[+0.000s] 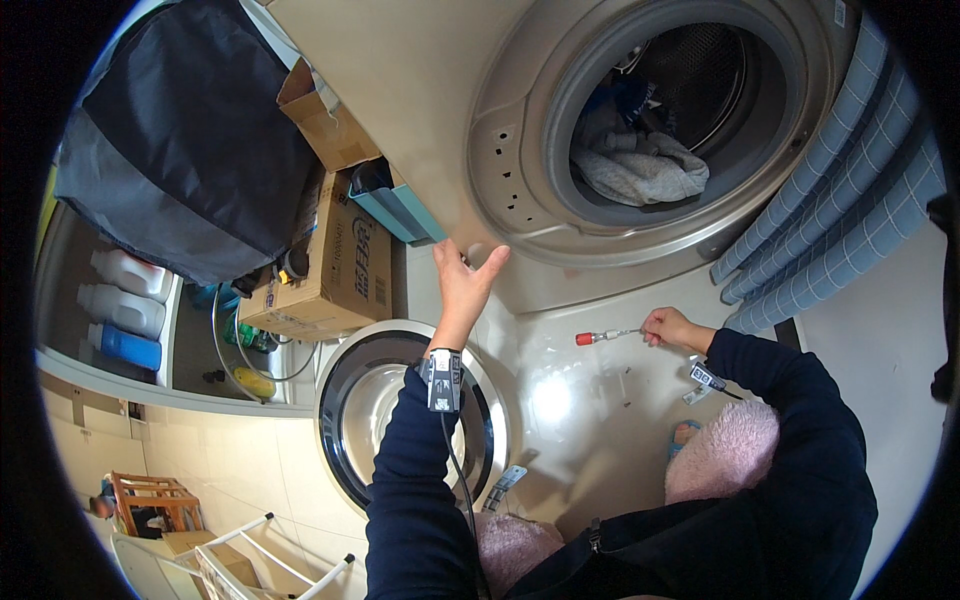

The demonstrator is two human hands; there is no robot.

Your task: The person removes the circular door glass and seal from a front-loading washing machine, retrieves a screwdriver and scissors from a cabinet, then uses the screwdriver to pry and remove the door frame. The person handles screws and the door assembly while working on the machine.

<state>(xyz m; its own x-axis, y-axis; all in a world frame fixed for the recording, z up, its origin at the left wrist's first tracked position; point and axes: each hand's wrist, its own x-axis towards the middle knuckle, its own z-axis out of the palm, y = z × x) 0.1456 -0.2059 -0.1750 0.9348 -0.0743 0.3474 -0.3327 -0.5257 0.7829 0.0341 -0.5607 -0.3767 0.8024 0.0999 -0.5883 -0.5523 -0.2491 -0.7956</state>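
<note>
Screwdriver (596, 338), red-handled: over the floor (590, 430), right hand (668, 327) clamped on its shaft; handle's weight could twist it loose from so thin a hold. Left hand (467, 285): thumb and fingers apart, near washing machine (490, 170); whether anything sits between, unclear.

Screwdriver (605, 336) (red-ended) in right hand (669, 327)

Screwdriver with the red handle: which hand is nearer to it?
Right. The right hand holds the screwdriver; the left hand is apart from it, off to its left, near the washing machine.
</note>
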